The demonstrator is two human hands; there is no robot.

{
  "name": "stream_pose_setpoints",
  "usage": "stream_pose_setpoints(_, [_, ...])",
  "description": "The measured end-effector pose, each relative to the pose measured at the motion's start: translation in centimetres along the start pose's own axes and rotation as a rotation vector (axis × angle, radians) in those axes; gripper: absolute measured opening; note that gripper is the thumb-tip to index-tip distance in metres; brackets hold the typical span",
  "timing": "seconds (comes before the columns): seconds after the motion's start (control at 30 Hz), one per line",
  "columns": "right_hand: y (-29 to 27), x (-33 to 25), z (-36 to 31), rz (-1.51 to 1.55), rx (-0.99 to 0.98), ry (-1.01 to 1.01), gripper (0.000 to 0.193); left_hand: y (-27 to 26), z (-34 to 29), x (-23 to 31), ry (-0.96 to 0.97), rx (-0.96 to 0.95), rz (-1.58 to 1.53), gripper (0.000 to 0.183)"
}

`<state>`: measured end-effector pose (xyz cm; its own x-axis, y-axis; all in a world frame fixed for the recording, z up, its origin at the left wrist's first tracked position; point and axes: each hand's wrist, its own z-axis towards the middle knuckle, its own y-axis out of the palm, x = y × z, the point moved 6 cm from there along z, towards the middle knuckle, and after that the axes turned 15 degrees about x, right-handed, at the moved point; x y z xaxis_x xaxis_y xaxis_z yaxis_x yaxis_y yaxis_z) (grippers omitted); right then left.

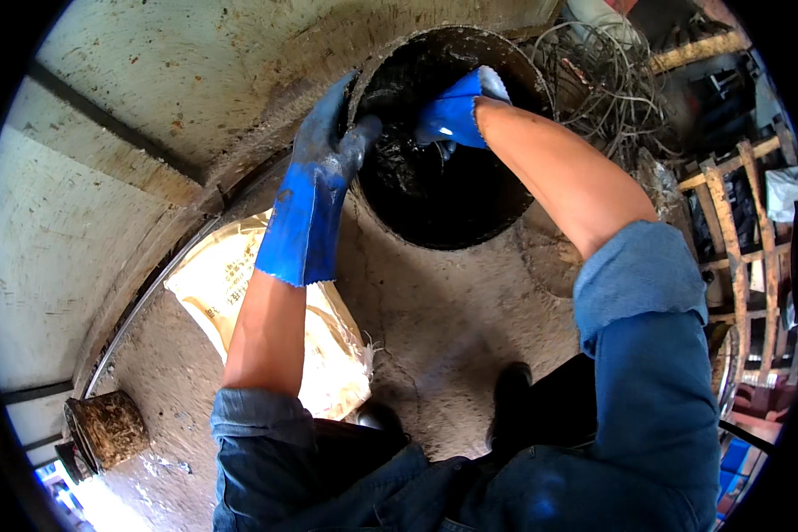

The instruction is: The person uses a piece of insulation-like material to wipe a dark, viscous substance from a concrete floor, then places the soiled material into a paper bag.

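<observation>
A round, dark-walled drum (390, 232) stands on the floor in front of me, with black, wet-looking material (408, 168) glistening inside. My left hand (326, 142), in a long blue glove smeared grey over the fingers, grips the drum's left rim. Its thumb lies over the inner side and its fingers run along the outside. Reaching down into the drum from the right is my right hand (452, 115), in a matching blue glove. Its fingers are lost in the dark interior, so what they touch or hold is hidden.
A pale printed sack (332, 355) lies under my left forearm. A dirty bucket (106, 430) stands at the lower left. Along the left curves a large pale panel (133, 168). Tangled wire (603, 84) and a wooden slatted frame (736, 248) are on the right.
</observation>
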<state>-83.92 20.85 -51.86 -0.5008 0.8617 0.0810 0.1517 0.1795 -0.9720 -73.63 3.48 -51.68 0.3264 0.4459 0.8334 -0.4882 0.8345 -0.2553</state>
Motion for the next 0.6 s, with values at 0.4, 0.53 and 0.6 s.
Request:
stream_pose_setpoints(0.4, [1.5,2.4,-8.5,0.942,-0.183,-0.078,0.026,0.0,-0.9,1.2,-0.089,0.112,0.045,0.055])
stream_pose_setpoints(0.53, [0.2,3.1,-9.6,0.969,-0.25,0.013,0.036,-1.2,1.1,-3.8,-0.317,0.119,0.002,0.058])
stream_pose_setpoints(0.6, [-0.9,6.4,-11.7,0.95,-0.294,0.025,0.045,0.5,-0.1,0.3,-0.395,0.086,-0.003,0.05])
